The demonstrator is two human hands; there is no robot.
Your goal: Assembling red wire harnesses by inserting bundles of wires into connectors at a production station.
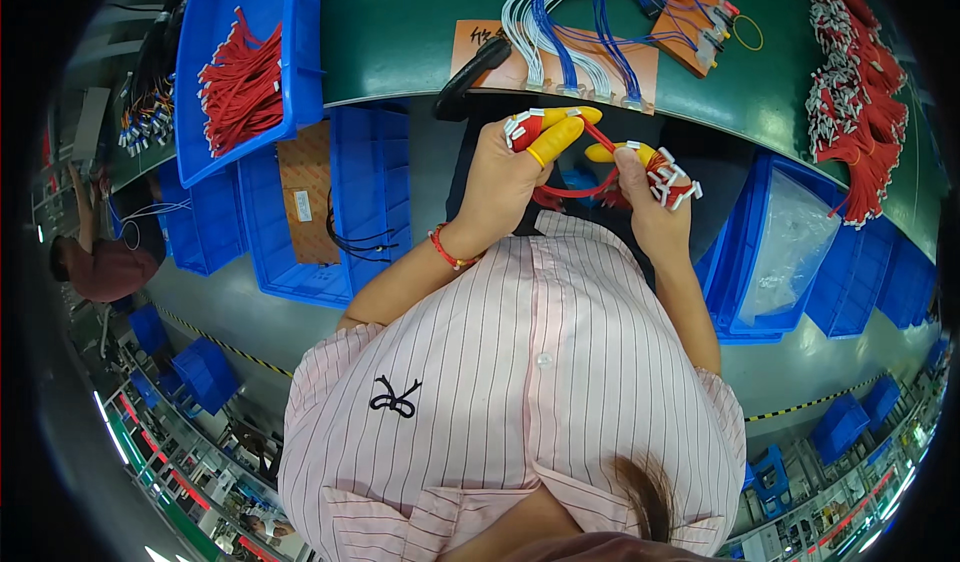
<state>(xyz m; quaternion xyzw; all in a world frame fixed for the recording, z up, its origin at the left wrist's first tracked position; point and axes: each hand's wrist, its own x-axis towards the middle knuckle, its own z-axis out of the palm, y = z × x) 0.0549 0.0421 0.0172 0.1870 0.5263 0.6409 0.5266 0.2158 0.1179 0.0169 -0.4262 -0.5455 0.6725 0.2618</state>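
Observation:
Close to the green table's near edge, my left hand [505,184] is closed round one end of a bundle of red wires [598,136]. White connectors poke out past its fingers, and yellow covers sit on the thumb and a finger. My right hand [658,217] grips the other end, where more white connectors [682,184] fan out. Its finger also wears a yellow cover. Between the hands the red wires run across and hang in a loop below. Part of the bundle is hidden inside both hands.
The green table [400,32] holds an orange board [640,67] with white and blue wires, an orange block [685,27], and a red wire pile [860,92] at right. A blue bin [305,52] of red wires [245,87] stands left. Blue crates [370,162] sit below. Another person [105,262] works far left.

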